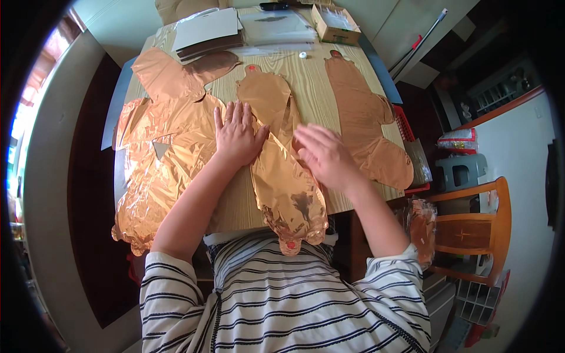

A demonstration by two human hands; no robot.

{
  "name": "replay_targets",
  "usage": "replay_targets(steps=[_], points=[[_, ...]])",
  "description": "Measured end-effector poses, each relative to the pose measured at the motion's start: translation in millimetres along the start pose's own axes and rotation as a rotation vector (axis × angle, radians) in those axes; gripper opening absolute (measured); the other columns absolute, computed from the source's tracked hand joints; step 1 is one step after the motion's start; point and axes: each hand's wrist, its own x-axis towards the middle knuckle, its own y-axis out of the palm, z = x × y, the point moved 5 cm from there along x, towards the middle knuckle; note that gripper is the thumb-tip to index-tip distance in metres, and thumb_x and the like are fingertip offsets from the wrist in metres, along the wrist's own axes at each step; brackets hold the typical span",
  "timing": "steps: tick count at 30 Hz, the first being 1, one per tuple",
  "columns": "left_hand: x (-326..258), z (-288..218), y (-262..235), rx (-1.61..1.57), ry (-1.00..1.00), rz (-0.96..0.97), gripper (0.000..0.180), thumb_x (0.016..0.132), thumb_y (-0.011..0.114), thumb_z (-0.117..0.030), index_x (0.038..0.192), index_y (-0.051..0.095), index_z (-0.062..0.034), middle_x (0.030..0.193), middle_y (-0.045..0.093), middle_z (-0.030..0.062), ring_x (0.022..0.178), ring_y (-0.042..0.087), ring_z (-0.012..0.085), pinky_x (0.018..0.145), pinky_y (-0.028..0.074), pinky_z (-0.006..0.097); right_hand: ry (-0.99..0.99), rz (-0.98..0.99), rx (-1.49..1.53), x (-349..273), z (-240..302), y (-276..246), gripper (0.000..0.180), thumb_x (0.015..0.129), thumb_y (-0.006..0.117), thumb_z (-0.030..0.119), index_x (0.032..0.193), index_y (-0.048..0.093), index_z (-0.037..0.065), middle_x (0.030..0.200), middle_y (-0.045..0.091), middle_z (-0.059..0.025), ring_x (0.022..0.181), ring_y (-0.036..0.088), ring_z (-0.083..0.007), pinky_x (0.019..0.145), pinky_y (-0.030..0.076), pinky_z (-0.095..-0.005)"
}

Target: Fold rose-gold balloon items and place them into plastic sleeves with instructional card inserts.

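Note:
A long copper-coloured foil balloon [285,188], flat and folded lengthwise, lies in front of me. Its near end with a small red-marked tab hangs past the table edge toward my lap. My left hand [236,132] lies flat on the left edge of this balloon, fingers stretched and thumb out. At the balloon's right edge is my right hand [323,154], fingers extended and slightly blurred; whether it touches the foil I cannot tell. To the left spreads a larger crumpled foil sheet of the same colour [176,182]. Another flat foil balloon [359,106] lies on the right.
At the table's [309,76] far side sit stacked white cards [206,29], clear plastic sleeves [276,26] and an open box [336,29]. A small white item [303,55] lies nearby. Right of the table are a red basket [405,123] and a wooden chair [465,232].

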Motion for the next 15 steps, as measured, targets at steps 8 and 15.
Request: replay_targets(steps=[8, 15], points=[[3.9, -8.3, -4.9, -0.001, -0.037, 0.139, 0.088, 0.098, 0.045, -0.063, 0.154, 0.035, 0.0041, 0.159, 0.036, 0.0261, 0.151, 0.028, 0.0424, 0.123, 0.008, 0.06, 0.019, 0.148, -0.076, 10.7, -42.0, 36.5, 0.063, 0.104, 0.051, 0.038, 0.154, 0.04, 0.001, 0.164, 0.034, -0.0153, 0.153, 0.027, -0.0352, 0.125, 0.017, -0.0504], [0.1, -9.1, -0.2, -0.004, -0.049, 0.198, 0.097, 0.097, 0.041, -0.07, 0.158, 0.028, 0.004, 0.163, 0.027, 0.0285, 0.155, 0.02, 0.0414, 0.125, 0.003, 0.058, 0.03, 0.201, -0.102, 8.7, -41.7, 38.9, 0.069, 0.105, 0.048, 0.044, 0.158, 0.032, 0.004, 0.168, 0.026, -0.0146, 0.155, 0.02, -0.036, 0.126, 0.012, -0.051]])
